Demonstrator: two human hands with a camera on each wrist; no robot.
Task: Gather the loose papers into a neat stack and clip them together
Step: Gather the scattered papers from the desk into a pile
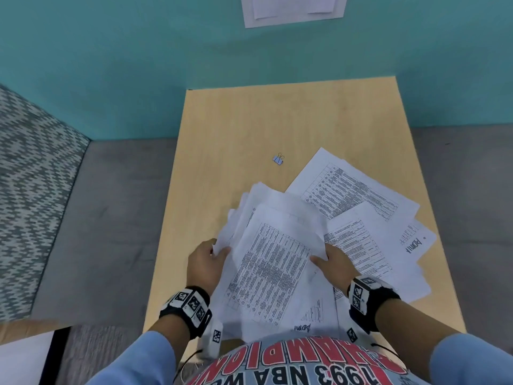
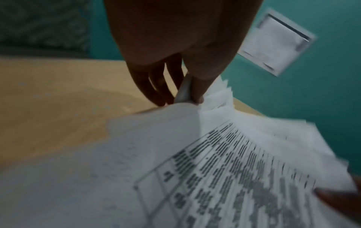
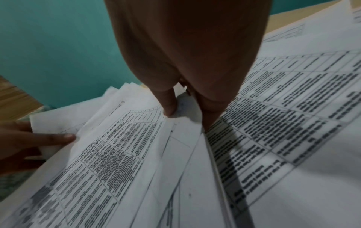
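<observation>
A fanned bundle of printed papers (image 1: 274,259) is lifted off the wooden table (image 1: 236,134) near its front edge. My left hand (image 1: 208,259) grips the bundle's left edge, thumb on top and fingers (image 2: 156,86) underneath. My right hand (image 1: 333,262) pinches the bundle's right edge between thumb (image 3: 170,104) and fingers. More loose sheets (image 1: 361,195) with tables of text lie spread on the table to the right, partly under the bundle. A small blue binder clip (image 1: 278,159) lies alone on the table, beyond the papers.
A teal wall (image 1: 138,65) stands behind the table, with a white sheet (image 1: 294,9) pinned on it. Grey floor (image 1: 111,204) lies to the left and a patterned carpet (image 1: 33,176) beyond it. The table's far half is bare wood.
</observation>
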